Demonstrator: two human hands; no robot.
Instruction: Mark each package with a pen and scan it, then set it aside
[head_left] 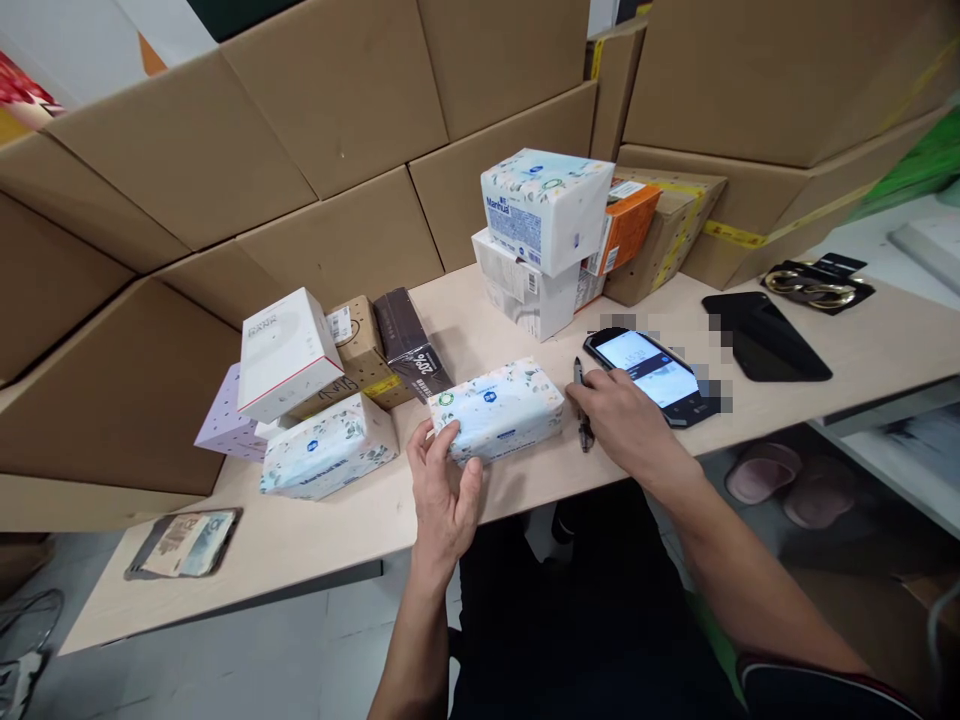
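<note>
Head camera view looks down at a soft tissue pack (496, 408) lying flat near the front edge of the wooden table (315, 545). The left hand (444, 490) is wrapped on the near left end of that pack, fingers curled over the top and thumb at the front. The right hand (622, 420) rests just to the right of the pack, fingers bent down on the table and closed on nothing, touching a dark pen (582, 412). Just past that hand lies one handheld scanner (651, 374) with a lit screen, and farther right one black phone (765, 336). To the left of the held pack lies a second tissue pack (328, 458) of the same kind. Behind it sit one white box (289, 352), one brown box (358, 352) and one dark box (411, 345). Far behind the grip, two tissue blocks (544, 208) are stacked. Cardboard cartons (247, 130) stand all around.
</note>
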